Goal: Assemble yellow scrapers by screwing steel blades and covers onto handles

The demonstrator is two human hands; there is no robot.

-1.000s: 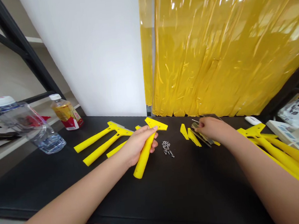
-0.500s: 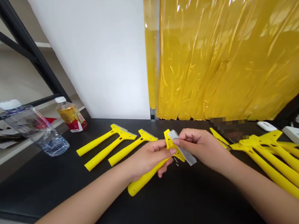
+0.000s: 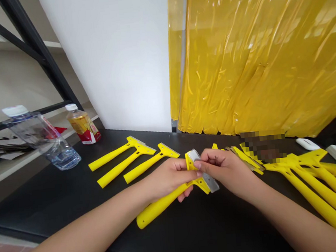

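Note:
My left hand [image 3: 173, 179] is closed round the neck of a yellow scraper [image 3: 160, 206], its handle slanting down to the left. Between the fingers of my right hand [image 3: 221, 166] is a flat grey metal blade [image 3: 209, 180], which lies along the scraper's head and overlaps it. Part of that head is hidden by my fingers. To the left on the black tabletop lie three more yellow scrapers, the nearest a single scraper [image 3: 148, 163] with a grey edge on its head.
Several yellow scraper handles [image 3: 313, 183] lie heaped at the right. Loose yellow strips [image 3: 246, 156] are behind my right hand. A clear bottle [image 3: 50, 141] and a smaller red-and-gold bottle [image 3: 83, 124] stand at the left. Yellow plastic sheeting [image 3: 256, 54] hangs behind the black table [image 3: 196, 230].
My right hand has brought the blade closer onto the scraper's head. The scraper has shifted slightly down and left. The whole view has moved a little.

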